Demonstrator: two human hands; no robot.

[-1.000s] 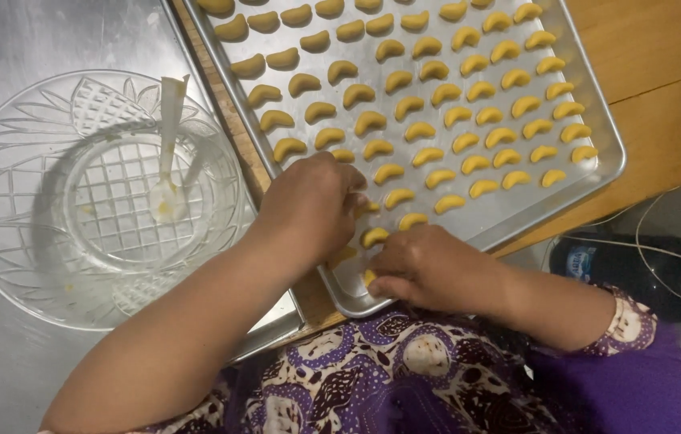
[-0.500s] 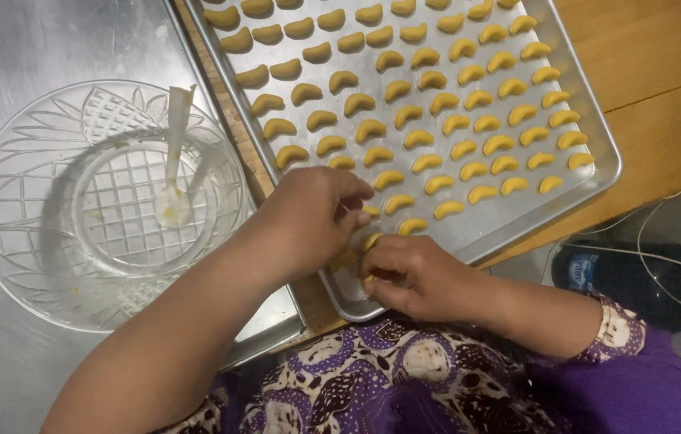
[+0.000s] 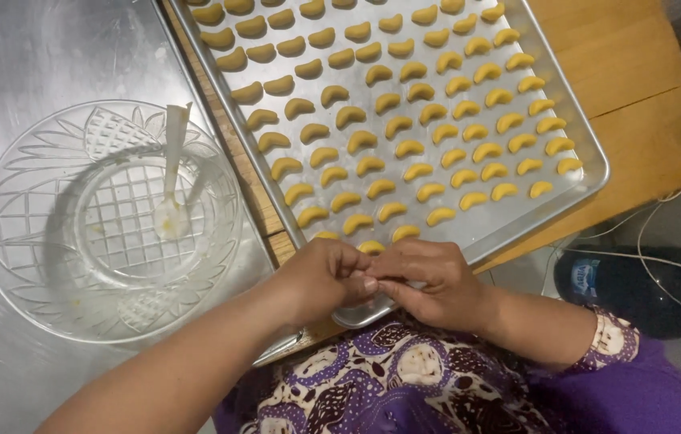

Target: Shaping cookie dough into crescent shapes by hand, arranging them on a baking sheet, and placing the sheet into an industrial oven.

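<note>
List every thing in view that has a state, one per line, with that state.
Baking tray: lies on the wooden table, nearly filled with rows of crescent dough pieces.
Dough pieces: yellow, curved, set apart in rows.
Glass bowl: almost empty, only smears inside.
Spoon: rests inside the bowl.
Left hand: fingers pinched together, touching the right hand.
Right hand: fingers curled at the tray's near edge; what they hold is hidden.

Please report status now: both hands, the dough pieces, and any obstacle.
Left hand and right hand pinched together at near edge of baking tray; what they hold is hidden. Crescent dough pieces in rows. Glass bowl left, apart.
</note>
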